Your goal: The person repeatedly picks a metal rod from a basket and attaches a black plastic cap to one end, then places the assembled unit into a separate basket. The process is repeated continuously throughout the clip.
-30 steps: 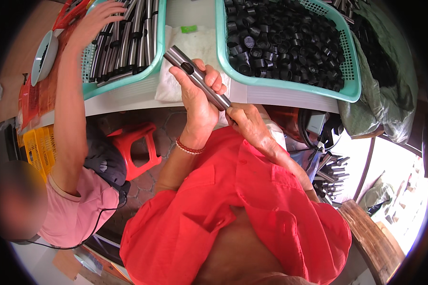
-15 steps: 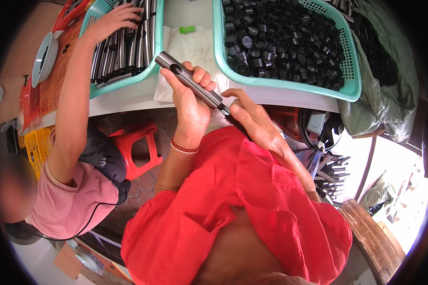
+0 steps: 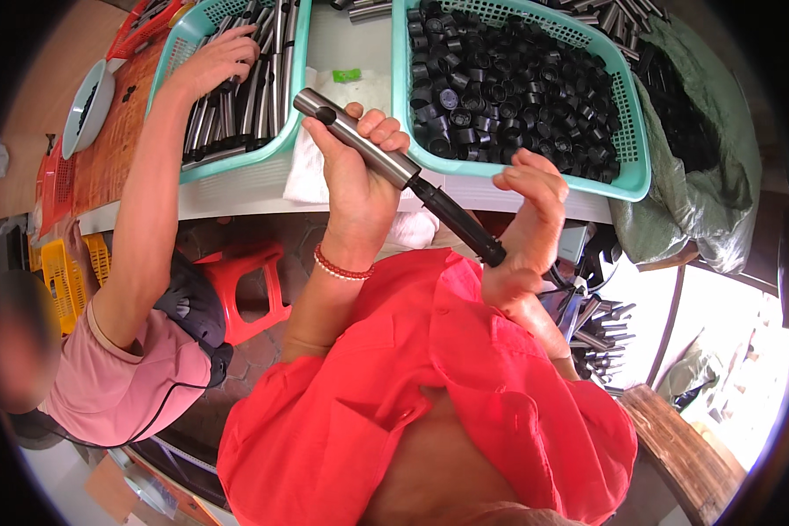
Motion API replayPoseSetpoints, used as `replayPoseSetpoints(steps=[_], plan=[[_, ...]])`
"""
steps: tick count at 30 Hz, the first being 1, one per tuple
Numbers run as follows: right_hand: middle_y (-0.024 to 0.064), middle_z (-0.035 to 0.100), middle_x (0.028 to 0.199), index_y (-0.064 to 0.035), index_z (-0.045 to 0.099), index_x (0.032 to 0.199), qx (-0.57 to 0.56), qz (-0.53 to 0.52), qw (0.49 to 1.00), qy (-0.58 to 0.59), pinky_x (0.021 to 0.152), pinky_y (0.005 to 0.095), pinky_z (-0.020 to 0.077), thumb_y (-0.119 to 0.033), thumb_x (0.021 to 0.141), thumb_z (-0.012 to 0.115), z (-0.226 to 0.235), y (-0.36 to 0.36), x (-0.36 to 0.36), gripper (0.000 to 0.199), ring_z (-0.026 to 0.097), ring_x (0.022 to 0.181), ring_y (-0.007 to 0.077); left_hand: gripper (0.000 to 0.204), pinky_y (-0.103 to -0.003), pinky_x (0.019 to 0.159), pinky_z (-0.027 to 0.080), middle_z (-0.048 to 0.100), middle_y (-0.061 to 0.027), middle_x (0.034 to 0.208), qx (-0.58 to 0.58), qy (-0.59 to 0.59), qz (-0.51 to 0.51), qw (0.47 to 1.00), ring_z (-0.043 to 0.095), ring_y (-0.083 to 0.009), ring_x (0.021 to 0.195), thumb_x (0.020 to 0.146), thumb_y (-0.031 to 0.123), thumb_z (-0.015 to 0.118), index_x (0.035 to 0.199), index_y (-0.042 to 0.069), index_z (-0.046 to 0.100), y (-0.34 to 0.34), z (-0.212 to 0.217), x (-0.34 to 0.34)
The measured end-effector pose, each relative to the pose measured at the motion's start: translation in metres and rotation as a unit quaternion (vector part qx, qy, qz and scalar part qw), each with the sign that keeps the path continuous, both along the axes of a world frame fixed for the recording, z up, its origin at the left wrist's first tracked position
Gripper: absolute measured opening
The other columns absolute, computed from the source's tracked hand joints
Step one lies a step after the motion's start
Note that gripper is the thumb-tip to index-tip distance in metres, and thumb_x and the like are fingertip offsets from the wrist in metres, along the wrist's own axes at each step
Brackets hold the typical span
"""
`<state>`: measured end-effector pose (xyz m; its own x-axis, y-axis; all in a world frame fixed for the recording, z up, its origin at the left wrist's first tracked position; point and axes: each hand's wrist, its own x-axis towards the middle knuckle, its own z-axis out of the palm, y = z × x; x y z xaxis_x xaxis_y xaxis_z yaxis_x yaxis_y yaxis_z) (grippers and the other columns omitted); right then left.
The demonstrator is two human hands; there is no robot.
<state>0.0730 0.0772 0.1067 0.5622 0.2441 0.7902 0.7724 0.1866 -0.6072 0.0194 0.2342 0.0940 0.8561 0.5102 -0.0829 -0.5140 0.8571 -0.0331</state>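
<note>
My left hand (image 3: 357, 188) is wrapped round a shiny metal tube (image 3: 370, 151) that has a round hole near its upper end. The tube slants down to the right. From its lower end a black plastic rod (image 3: 460, 221) sticks out in line with it; how far it reaches inside is hidden. Against the rod's free end rests the heel of my right hand (image 3: 530, 223), palm turned toward the tube, its fingers raised, slightly bent and not wrapped round anything.
Ahead on the right, a turquoise basket (image 3: 401, 88) holds many black caps. Another turquoise basket (image 3: 300, 61) holds metal tubes, with a co-worker's hand (image 3: 219, 63) in it. A green sack (image 3: 719, 202) hangs at right; a red stool (image 3: 245, 302) stands below.
My right hand has shifted from the joint between tube and rod to the rod's far end and opened. More of the rod shows. My left hand still grips the tube.
</note>
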Motion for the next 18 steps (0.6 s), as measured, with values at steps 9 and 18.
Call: replayPoseSetpoints(steps=[9, 18], plan=[[0.0182, 0.055, 0.101, 0.0023, 0.053, 0.108, -0.074, -0.039, 0.994, -0.074, 0.098, 0.0499, 0.0329, -0.075, 0.084, 0.013, 0.004, 0.005, 0.002, 0.09, 0.046, 0.108, 0.0347, 0.044, -0.024, 0.061, 0.035, 0.034, 0.0012, 0.072, 0.043, -0.011, -0.014, 0.999, 0.033, -0.0109, 0.065, 0.091, 0.051, 0.044, 0.094, 0.007, 0.043, -0.017, 0.007, 0.014], [0.0152, 0.055, 0.097, 0.0004, 0.055, 0.107, 0.007, -0.087, 0.994, -0.067, 0.098, 0.0488, 0.0302, -0.066, 0.087, 0.024, 0.02, 0.006, 0.01, 0.076, 0.046, 0.105, 0.0341, 0.042, -0.024, 0.061, 0.035, 0.031, 0.0015, 0.071, 0.087, -0.003, 0.037, 0.996, 0.031, -0.0102, 0.065, 0.09, 0.049, 0.048, 0.091, 0.007, 0.042, -0.005, 0.02, 0.015]])
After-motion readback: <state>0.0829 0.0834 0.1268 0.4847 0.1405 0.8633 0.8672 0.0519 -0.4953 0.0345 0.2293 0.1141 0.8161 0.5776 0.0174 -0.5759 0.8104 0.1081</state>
